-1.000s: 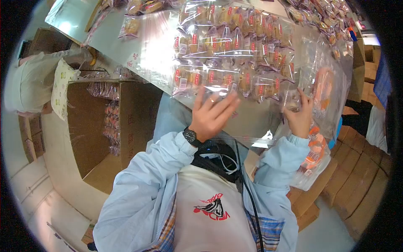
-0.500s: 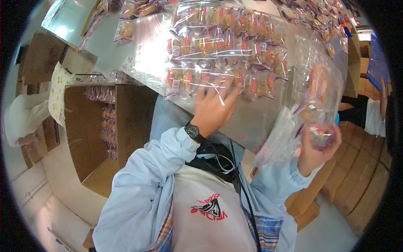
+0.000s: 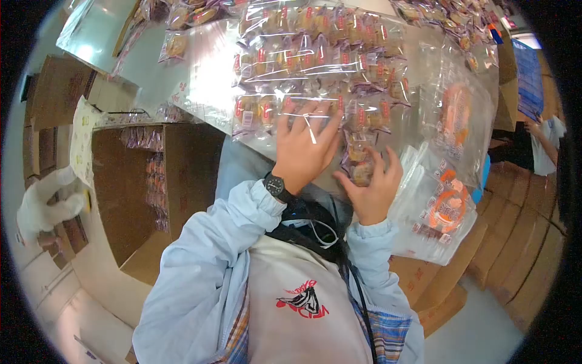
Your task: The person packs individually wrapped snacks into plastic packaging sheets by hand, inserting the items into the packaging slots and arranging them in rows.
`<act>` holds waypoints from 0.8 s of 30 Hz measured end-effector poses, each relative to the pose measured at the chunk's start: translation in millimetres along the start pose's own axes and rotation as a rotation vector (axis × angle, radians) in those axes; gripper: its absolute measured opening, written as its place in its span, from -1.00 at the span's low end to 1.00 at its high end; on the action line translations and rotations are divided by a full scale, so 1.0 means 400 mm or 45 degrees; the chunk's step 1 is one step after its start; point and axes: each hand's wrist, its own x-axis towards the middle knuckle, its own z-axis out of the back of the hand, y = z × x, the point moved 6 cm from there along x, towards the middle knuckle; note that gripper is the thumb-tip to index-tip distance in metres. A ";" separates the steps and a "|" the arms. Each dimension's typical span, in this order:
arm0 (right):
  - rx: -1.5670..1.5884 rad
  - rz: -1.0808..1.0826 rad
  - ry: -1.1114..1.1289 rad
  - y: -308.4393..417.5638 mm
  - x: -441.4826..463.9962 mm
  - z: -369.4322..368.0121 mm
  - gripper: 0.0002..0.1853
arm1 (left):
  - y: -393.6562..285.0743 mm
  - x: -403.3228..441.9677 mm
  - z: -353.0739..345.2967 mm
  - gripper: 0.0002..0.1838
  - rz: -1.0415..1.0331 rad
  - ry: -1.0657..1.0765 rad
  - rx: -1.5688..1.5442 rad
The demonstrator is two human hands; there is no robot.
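Rows of individually wrapped pastries (image 3: 306, 57) lie on the metal table, with shiny clear plastic film over them. My left hand (image 3: 308, 142), with a black watch at the wrist, rests on the front row. Its fingers are stretched out and slightly spread, and glare from the film crosses them. At the right end of that row, my right hand (image 3: 377, 191) has its thumb and fingers around a wrapped pastry (image 3: 362, 173). Another packet touches this one on its far side.
Printed clear plastic bags (image 3: 445, 209) lie at the right edge of the table. More wrapped pastries (image 3: 448, 21) are piled at the far right. An open cardboard box (image 3: 130, 200) holding packets stands at left. A white-gloved hand (image 3: 57, 203) and another person (image 3: 548, 145) appear at the sides.
My right hand has moved left from the bags to the front row, bringing a wrapped pastry with it. The printed bags now lie flatter and uncovered. My left hand stays nearly in place.
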 end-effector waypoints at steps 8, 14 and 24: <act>0.186 -0.020 0.013 0.011 -0.028 -0.018 -0.25 | 0.027 0.001 -0.007 -0.57 0.006 -0.010 -0.106; 0.972 0.130 -0.027 0.018 -0.006 -0.069 -0.30 | 0.033 0.013 0.018 -0.48 -0.022 -0.002 -0.157; 0.684 0.049 0.153 0.077 0.032 -0.078 -0.02 | 0.042 0.024 0.001 -0.64 0.015 -0.052 -0.143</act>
